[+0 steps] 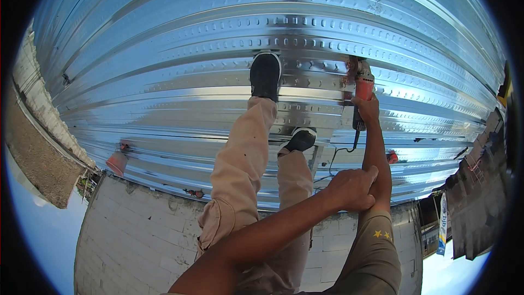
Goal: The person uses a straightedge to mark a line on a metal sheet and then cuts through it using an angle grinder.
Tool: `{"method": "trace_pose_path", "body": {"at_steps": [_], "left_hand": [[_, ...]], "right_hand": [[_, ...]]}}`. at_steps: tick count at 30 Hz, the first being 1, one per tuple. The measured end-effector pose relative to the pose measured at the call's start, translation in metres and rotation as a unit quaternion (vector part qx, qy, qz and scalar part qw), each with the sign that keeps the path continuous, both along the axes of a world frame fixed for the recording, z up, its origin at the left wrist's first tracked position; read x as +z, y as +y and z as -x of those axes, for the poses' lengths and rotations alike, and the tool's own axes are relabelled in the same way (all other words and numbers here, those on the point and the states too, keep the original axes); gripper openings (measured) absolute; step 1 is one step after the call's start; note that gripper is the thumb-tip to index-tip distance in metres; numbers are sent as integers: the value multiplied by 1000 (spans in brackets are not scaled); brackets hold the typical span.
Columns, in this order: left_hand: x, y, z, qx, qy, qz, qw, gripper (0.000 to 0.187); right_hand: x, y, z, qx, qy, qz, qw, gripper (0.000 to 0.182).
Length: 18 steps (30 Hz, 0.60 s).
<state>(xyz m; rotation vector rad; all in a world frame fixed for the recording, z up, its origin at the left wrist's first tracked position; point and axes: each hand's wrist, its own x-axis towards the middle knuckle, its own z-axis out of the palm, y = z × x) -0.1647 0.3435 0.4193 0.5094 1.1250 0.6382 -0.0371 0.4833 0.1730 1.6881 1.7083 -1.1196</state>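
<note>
My right hand is wrapped round the red and black body of an angle grinder. The grinder's head points away from me, at a rust-brown patch on the shiny corrugated metal sheets. From its rear end a black cord trails down across the sheets. My left arm crosses in front of my body. Closed, my left hand presses against my right forearm near the elbow, its curled fingers overlapping the arm.
My feet in dark shoes stand on the ribbed sheets. A pinkish bucket is at the left, and a red object lies right of my forearm. A pale block wall borders the sheets' near edge. Rooftops and a banner show at the right.
</note>
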Motion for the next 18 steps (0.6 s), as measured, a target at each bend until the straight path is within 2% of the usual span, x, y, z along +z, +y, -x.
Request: {"method": "trace_pose_path", "body": {"at_steps": [12, 18], "left_hand": [[4, 0, -7, 7, -34, -14, 999, 43], [1, 3, 0, 28, -32, -11, 999, 43]], "right_hand": [[20, 6, 1, 1, 36, -22, 999, 54], [15, 20, 30, -8, 49, -39, 998, 54]]}}
